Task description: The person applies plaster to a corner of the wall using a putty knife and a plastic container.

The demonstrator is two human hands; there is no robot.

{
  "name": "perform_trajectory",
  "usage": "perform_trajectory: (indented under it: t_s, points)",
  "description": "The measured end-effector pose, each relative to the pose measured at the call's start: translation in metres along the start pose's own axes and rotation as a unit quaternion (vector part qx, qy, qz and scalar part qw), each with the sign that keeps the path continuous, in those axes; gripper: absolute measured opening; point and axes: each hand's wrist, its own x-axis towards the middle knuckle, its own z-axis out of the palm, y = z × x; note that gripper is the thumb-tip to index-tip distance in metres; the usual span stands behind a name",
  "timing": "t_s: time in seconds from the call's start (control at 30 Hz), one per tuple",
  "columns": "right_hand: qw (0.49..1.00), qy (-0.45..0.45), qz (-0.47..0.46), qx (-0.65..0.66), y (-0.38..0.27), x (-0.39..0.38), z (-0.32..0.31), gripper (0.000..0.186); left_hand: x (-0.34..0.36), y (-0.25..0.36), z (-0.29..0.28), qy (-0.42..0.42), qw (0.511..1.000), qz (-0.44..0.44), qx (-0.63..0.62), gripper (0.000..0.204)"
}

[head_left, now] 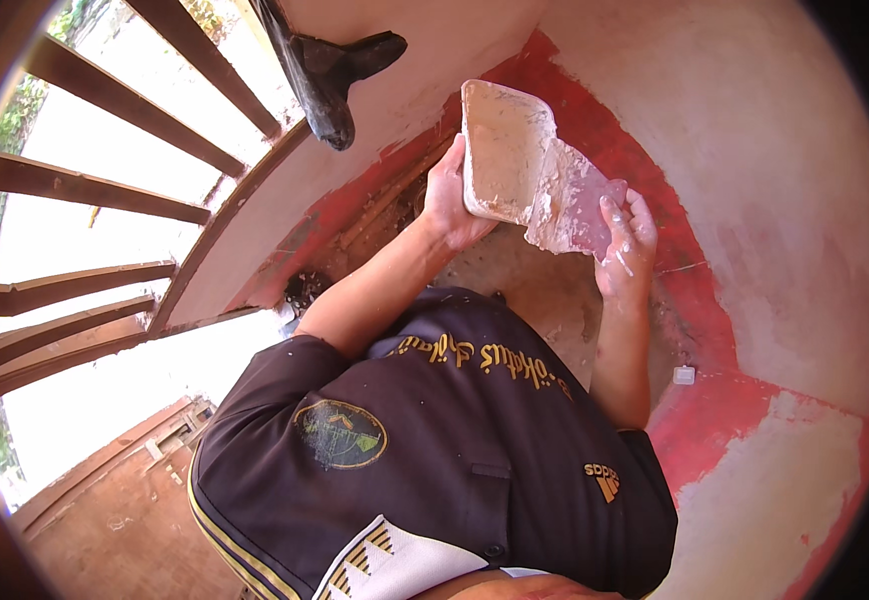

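A person in a black short-sleeved shirt with gold trim [435, 430] works with both hands raised in front of the chest, beside a pale plastered wall [785, 230] crossed by a rough-edged red painted band [615, 120]. The left hand [447, 205] grasps a whitish, rounded-corner rectangular container [475, 130] by its lower left side, the open face tilted into view and its inside smeared with cream residue. The right hand [627, 240], its fingers spotted with white, grips a flat, pinkish, broad-bladed scraper [587, 200] by its outer end. Thick, pale paste [547, 205] coats the blade's inner edge, which overlaps the container's right side; whether the two press together cannot be told. Container and scraper are both held up, above a brown, stained floor [550, 285]. To the left, dark brown wooden slats [105, 190] cross a bright opening, with a glossy black object [330, 80] of unclear kind near their upper end. A small whitish square fitting [685, 375] sits right of the right forearm.
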Motion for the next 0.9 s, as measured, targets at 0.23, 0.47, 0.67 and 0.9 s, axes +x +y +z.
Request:
perform_trajectory:
  t_s: [0.23,0.47,0.67,0.9]
  points:
    - [1.0,-0.017,0.012,-0.021,-0.001,0.006,-0.006,0.024,0.001,-0.004,0.012,0.074,0.995,0.014,0.06,0.06]
    - [0.998,-0.009,0.038,-0.045,-0.013,0.005,0.0,0.026,0.006,-0.007,0.014,0.096,0.994,0.032,0.049,0.056]
    - [0.997,-0.014,0.045,-0.063,-0.025,0.002,0.005,0.024,0.017,-0.003,0.023,0.129,0.987,0.063,0.065,0.056]
    - [0.996,-0.015,0.053,-0.067,-0.024,-0.008,0.011,0.022,0.021,0.005,0.01,0.132,0.986,0.064,0.077,0.058]
